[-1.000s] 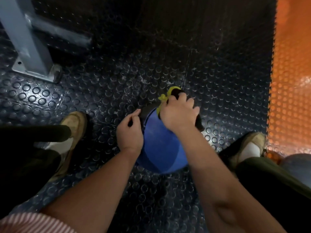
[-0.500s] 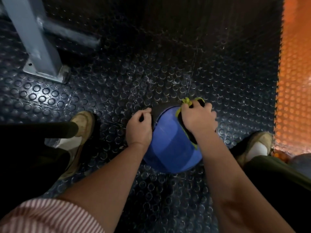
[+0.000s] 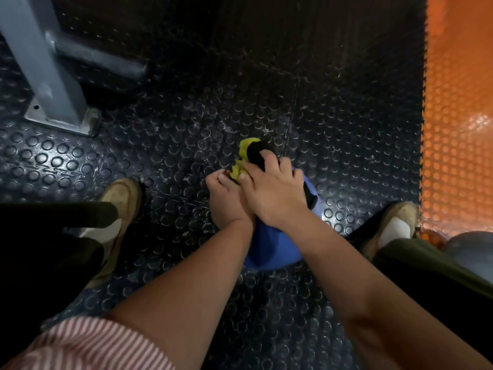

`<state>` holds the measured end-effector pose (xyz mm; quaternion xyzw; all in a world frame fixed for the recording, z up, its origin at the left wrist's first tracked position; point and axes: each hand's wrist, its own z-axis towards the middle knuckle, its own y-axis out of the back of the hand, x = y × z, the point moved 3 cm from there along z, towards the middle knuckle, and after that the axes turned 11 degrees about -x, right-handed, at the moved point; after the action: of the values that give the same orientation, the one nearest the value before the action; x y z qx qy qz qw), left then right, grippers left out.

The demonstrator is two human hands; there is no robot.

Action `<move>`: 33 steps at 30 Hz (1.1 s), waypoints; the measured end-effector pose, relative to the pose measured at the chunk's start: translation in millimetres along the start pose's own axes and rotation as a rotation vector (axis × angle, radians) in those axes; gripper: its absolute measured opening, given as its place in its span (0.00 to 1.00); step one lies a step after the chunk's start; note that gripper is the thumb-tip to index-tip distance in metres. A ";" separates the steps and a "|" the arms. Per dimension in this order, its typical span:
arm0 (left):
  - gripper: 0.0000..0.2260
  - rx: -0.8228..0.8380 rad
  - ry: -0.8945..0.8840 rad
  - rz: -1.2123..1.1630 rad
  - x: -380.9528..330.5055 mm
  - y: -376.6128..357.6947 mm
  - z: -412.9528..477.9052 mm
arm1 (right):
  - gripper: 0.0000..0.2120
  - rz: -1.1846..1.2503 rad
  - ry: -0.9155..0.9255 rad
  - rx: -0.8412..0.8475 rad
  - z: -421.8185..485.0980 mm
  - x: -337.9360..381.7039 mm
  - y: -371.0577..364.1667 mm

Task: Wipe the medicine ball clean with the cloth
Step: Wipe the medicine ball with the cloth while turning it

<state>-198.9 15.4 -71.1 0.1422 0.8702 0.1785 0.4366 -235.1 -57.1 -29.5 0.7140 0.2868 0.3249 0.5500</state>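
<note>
Forearms reach down from a pink-striped sleeve to the blue medicine ball, which sits on the studded rubber floor between two tan shoes, the left shoe and the right shoe. The left hand lies against the ball's left flank with its fingers bent. Their tips are just beside the yellow edge of the cloth, but I cannot tell whether they pinch it or only steady the ball. The right hand covers the top of the ball, fingers curled over the bunched black-and-yellow cloth and pressing it onto the far upper surface.

This looks like mid-wipe on the far side. To do the stroke well, the left hand should brace the ball so it cannot roll on the studs. The right should press through the palm, not the fingertips, spread the cloth flatter for more contact, and overlap each pass. The near face and the underside probably need the ball turned.

Farther off, a grey steel post on its base plate stands at the left. An orange studded mat borders the right, with a grey ball at its near end.
</note>
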 end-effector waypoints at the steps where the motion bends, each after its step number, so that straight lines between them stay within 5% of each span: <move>1: 0.13 -0.006 -0.032 0.002 -0.3 -0.6 -1.6 | 0.21 -0.011 0.020 -0.005 2.1 -7.2 0.7; 10: 0.10 0.033 -0.082 -0.034 -6.3 -15.7 -6.7 | 0.24 0.186 -0.599 0.354 52.9 -78.5 -14.4; 18: 0.14 -0.026 0.016 0.028 -6.8 -17.9 5.0 | 0.20 0.067 -0.071 -0.105 -3.3 -9.7 3.7; 22: 0.14 -0.003 -0.040 -0.024 -0.5 -14.5 -2.6 | 0.20 0.248 -0.625 -0.041 -17.1 -90.9 -19.4; 25: 0.14 -0.007 -0.041 -0.047 3.9 -6.8 -5.0 | 0.24 0.669 -1.024 0.085 -29.3 -125.8 -59.7; 29: 0.14 -0.080 0.023 -0.068 11.0 -0.3 -4.6 | 0.34 0.549 -0.934 0.093 -14.8 -99.8 -37.0; 33: 0.16 -0.203 0.152 -0.001 14.4 1.1 -7.8 | 0.23 0.223 -0.573 -0.008 3.0 -43.6 -1.2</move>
<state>-213.4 20.7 -76.5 0.0831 0.8783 0.2758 0.3815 -260.1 -92.1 -37.7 0.8015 0.0384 0.1697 0.5721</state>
